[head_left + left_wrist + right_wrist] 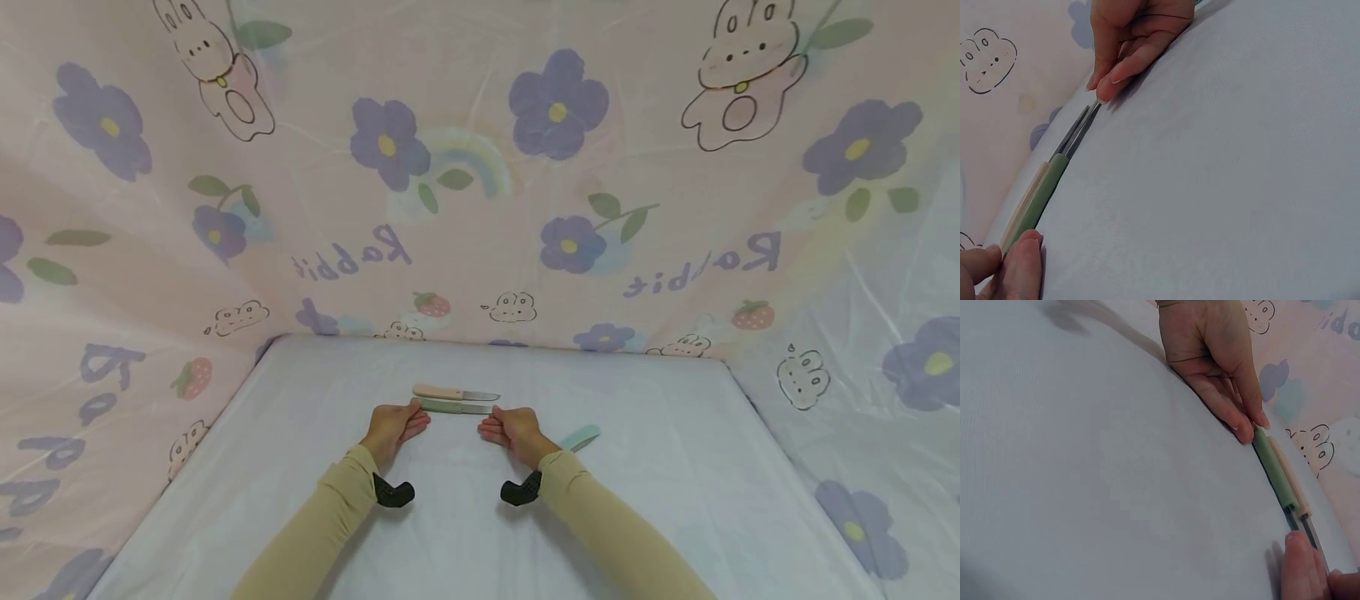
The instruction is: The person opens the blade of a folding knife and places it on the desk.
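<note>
Two small knives lie side by side on the white sheet (465,517). The green-handled knife (453,407) is the nearer one and the beige-handled knife (454,392) lies just behind it. My left hand (411,417) pinches the butt of the green handle (1047,184) between thumb and finger (1022,262). My right hand (489,422) pinches that knife's blade tip (1092,111) with its fingertips (1300,565). The beige handle (1290,472) touches the green handle (1274,469) along its length. Both knives rest flat on the sheet.
A mint-coloured sheath-like piece (582,437) lies on the sheet just right of my right wrist. Pink rabbit-and-flower printed cloth (480,208) walls in the back and both sides. Black wrist mounts (393,492) sit under both forearms.
</note>
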A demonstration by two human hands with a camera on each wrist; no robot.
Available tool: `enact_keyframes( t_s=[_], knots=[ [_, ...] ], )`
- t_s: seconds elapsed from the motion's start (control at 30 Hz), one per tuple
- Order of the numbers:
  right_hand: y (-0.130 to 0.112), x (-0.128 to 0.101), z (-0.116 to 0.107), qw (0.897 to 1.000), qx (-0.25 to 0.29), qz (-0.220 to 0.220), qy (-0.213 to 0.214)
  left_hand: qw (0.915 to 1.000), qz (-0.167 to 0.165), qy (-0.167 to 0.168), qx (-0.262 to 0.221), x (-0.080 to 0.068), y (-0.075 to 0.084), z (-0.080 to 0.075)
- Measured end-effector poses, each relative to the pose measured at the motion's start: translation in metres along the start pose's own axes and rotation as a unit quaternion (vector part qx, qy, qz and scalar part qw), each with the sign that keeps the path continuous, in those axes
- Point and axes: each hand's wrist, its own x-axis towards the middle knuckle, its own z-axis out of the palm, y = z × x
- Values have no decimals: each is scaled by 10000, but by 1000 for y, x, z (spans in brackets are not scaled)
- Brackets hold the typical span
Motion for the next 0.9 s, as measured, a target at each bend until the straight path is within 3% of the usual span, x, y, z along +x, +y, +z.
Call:
enact_keyframes(
  t_s=[0.4,0.9],
  knots=[
    [5,0,0,9995,-41,-262,-158,9999,109,66,113,-3,-2,0],
    [13,-8,-1,9947,-193,-998,-168,9988,474,-29,134,-3,-10,2]
  ],
)
